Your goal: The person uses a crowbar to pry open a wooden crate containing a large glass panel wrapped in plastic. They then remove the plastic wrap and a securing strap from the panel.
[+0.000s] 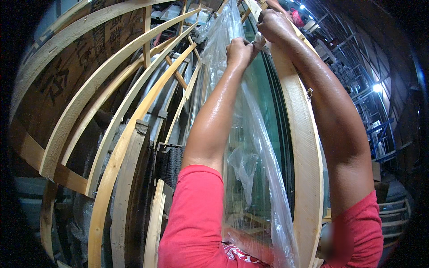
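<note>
Both my arms reach up along a tall glass panel (263, 102) with dark edges. My left hand (240, 52) is closed in front of clear plastic film (268, 156) that hangs over the glass. A small white piece (258, 40) shows beside its fingers, and I cannot make out what the hand grips. Higher and to the right, my right hand (275, 26) is closed near the top of a thick wooden beam (297, 134). Whatever its curled fingers hold, if anything, is hidden.
Several long wooden slats (118, 111) form a frame on the left, with a brown printed board (58, 76) behind them. A dark ribbed piece (173, 163) stands between slats and glass. At the far right are metal shelving (380, 134) and a lamp (377, 87).
</note>
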The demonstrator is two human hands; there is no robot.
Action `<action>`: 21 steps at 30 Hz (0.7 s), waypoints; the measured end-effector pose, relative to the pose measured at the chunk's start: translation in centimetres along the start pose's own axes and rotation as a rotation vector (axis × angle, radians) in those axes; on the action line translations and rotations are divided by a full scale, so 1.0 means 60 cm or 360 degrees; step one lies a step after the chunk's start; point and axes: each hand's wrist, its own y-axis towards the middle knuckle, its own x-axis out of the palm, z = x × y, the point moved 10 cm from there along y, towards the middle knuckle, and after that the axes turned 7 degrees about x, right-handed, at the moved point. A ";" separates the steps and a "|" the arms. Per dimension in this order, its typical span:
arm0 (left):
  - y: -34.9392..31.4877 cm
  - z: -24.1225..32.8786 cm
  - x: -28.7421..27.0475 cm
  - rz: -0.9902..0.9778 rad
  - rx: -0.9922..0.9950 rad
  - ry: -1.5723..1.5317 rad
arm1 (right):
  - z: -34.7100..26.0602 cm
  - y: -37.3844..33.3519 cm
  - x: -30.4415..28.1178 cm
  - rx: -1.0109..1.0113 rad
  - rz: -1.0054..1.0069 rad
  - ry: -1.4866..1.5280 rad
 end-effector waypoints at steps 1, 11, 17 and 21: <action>0.001 -0.003 0.001 0.0006 -0.0026 -0.0030 | 0.000 0.000 0.000 -0.0014 0.0013 0.0008; 0.011 -0.005 0.010 -0.0001 -0.0191 -0.0311 | -0.004 0.000 -0.004 0.0060 -0.0095 -0.0098; 0.025 0.005 0.031 -0.0008 -0.0393 -0.0776 | 0.004 -0.010 -0.013 0.0264 -0.0086 0.0067; 0.031 0.037 0.002 0.0132 -0.0225 -0.0243 | 0.021 -0.013 -0.026 0.0334 0.0082 0.0142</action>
